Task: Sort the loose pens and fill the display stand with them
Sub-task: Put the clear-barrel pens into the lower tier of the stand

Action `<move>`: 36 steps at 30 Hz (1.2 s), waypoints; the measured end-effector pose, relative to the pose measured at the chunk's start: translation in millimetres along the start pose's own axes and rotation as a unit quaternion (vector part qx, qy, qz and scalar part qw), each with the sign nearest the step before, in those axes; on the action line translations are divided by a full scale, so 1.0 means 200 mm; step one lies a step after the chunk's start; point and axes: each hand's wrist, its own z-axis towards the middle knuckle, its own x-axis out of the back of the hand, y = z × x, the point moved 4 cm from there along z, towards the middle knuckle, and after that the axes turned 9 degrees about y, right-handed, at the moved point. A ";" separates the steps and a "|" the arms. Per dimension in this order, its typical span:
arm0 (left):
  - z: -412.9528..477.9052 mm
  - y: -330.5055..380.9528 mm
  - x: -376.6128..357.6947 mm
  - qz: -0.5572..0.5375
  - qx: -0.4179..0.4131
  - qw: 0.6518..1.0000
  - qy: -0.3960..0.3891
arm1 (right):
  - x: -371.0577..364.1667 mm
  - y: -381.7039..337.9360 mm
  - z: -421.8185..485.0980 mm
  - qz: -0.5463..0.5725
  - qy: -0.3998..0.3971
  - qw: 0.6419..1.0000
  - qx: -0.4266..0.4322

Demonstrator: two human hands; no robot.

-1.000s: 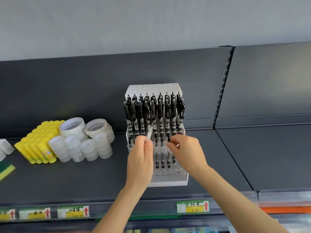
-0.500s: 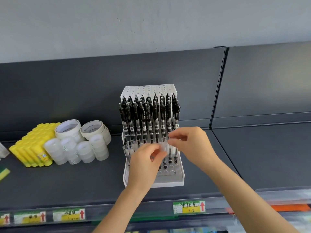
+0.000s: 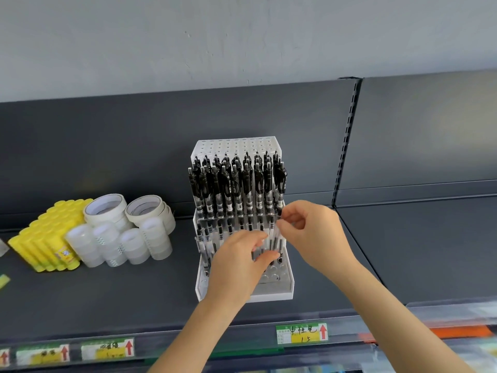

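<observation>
Head view: dark shelf (image 3: 134, 292) carrying a white display stand (image 3: 269, 297), its back rows filled with upright black pens (image 3: 236, 184). Right hand (image 3: 314, 235) pinches a clear pen (image 3: 271, 234) over the front rows. Left hand (image 3: 239, 267) is curled just beside it, grip not discernible.

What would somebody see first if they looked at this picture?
The white display stand in the middle of the dark shelf, packed with upright black pens, catches the eye first. Right in front of it, the left hand and right hand pinch a clear pen over the stand's lower rows. Off to the left sit bright yellow glue sticks and tape rolls.
</observation>
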 end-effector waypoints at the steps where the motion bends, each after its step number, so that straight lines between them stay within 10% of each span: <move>1: 0.00 0.00 0.01 0.016 -0.013 1.000 -0.001 | 0.00 0.00 0.01 -0.012 0.010 1.000 0.001; 36: -0.09 -0.02 0.00 0.045 -0.145 0.979 -0.134 | -0.01 0.24 -0.21 -0.131 0.022 0.983 -0.124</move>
